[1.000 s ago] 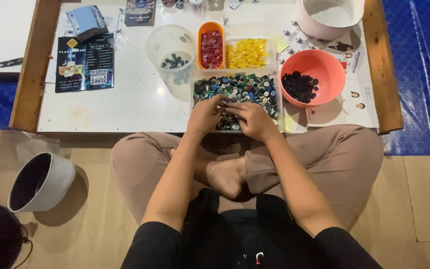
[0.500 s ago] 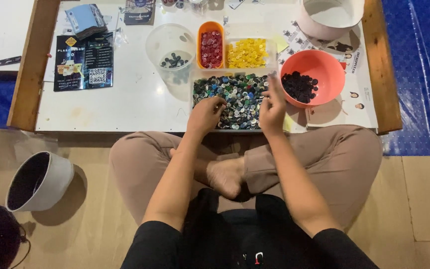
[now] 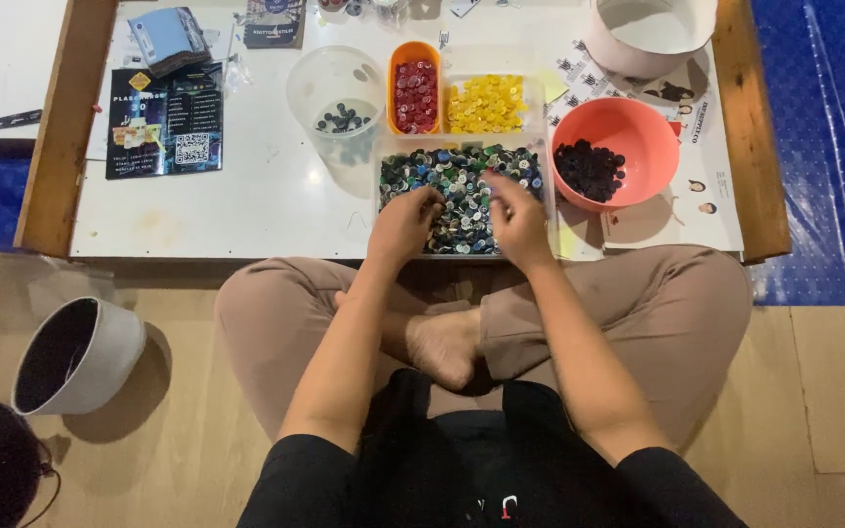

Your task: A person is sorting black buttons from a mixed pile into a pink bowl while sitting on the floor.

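A clear tray (image 3: pixel 384 166) full of mixed blue, green and white buttons sits at the near edge of the low white table (image 3: pixel 246 205). My left hand (image 3: pixel 403 223) rests on the tray's left part, fingers curled into the buttons. Over the tray's right part, my right hand (image 3: pixel 517 220) pinches at the buttons with fingertips together; whether it holds one cannot be told. Behind the tray stand an orange tub of red buttons (image 3: pixel 416 96) and a clear tub of yellow buttons (image 3: pixel 486 103). A coral bowl (image 3: pixel 628 122) with dark buttons is just right of my right hand.
A clear round tub (image 3: pixel 334 93) holding a few dark buttons stands left of the red ones. A white bowl (image 3: pixel 649 34) sits at the back right, dark leaflets (image 3: pixel 163 122) at the left. On the wooden floor lies a grey bucket (image 3: pixel 75 357). My crossed legs are under the table edge.
My right hand went out to the coral bowl half a second ago and has come back to the mixed button tray. The left hand stayed on the tray.
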